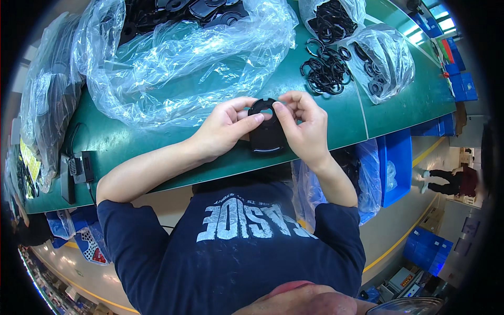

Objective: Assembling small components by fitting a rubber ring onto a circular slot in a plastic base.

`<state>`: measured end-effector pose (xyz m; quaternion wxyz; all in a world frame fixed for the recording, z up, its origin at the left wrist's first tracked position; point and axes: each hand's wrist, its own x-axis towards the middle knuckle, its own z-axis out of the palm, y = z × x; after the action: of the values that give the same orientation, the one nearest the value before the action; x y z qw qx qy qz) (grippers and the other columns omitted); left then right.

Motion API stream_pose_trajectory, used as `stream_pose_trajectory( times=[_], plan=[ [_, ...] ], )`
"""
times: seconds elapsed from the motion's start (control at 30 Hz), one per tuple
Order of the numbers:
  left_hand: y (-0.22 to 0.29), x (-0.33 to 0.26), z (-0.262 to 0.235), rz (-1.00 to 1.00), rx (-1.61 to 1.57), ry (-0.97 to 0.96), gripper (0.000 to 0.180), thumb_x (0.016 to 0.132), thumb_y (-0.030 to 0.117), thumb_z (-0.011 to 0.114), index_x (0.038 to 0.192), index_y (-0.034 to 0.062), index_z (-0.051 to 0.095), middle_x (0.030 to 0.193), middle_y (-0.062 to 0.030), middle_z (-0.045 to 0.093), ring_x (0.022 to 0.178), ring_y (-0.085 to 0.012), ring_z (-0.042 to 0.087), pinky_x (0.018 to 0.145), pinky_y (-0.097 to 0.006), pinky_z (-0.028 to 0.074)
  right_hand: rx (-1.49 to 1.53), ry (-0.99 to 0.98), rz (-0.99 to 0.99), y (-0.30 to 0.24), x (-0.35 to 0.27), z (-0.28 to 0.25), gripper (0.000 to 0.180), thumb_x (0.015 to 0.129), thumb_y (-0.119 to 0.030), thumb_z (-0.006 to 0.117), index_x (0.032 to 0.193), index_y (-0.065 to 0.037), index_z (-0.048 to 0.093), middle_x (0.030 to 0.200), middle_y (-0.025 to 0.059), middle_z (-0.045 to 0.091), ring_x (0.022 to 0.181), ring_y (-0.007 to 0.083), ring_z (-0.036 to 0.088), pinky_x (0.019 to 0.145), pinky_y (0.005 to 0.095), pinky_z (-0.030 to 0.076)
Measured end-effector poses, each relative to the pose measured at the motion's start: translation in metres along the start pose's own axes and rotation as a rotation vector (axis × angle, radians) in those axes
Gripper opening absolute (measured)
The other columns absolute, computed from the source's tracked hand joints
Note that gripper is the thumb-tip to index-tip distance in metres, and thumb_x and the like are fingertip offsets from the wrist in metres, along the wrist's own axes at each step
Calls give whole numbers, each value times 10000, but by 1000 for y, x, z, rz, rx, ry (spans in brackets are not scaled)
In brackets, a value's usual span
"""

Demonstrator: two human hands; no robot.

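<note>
Green worktop [336, 113] carries a large clear plastic bag [184, 63] and loose black rings [325, 71]. Above its near edge, left hand [223, 128] and right hand [304, 126] both pinch one round black part [266, 137], held between them.

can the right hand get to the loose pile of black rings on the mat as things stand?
Probably yes: the loose black rings lie uncovered just beyond the right hand, but it and the left hand both grip the black round part.
</note>
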<state>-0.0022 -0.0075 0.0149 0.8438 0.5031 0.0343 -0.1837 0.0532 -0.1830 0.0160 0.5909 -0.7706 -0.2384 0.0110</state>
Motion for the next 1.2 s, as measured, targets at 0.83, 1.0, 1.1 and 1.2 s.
stream_pose_trajectory(
  times=[0.83, 1.0, 1.1, 1.2],
  plan=[
    [-5, 0, 3, -15, 180, 9, 303, 898, 140, 558, 1175, 19, 530, 960, -17, 652, 751, -30, 556, 626, -180, 421, -683, 216, -270, 43, 36, -65, 106, 784, -138, 668, 802, -35, 650, 768, 68, 588, 597, 200, 588, 527, 316, 459],
    [-3, 0, 2, -18, 179, -12, 308, 916, 109, 537, 1186, -34, 500, 1001, -94, 647, 831, -75, 593, 737, -214, 475, -211, 262, 34, 38, 44, -74, 150, 846, -135, 623, 859, 12, 648, 730, 49, 620, 543, 67, 524, 495, 206, 417],
    [-2, 0, 1, -16, 203, -28, 306, 917, 105, 534, 1184, -39, 499, 1006, -93, 645, 847, -75, 592, 750, -217, 476, 33, 261, 148, 41, 49, -80, 196, 861, -158, 620, 911, 27, 658, 717, 28, 631, 564, 48, 530, 497, 185, 421],
    [-2, 0, 2, 2, 211, -47, 299, 918, 102, 529, 1179, -43, 500, 1007, -92, 644, 867, -73, 587, 770, -216, 472, 85, 272, 174, 37, 54, -81, 208, 852, -152, 635, 963, 20, 672, 717, 21, 631, 584, 45, 532, 499, 170, 401]
  ],
)
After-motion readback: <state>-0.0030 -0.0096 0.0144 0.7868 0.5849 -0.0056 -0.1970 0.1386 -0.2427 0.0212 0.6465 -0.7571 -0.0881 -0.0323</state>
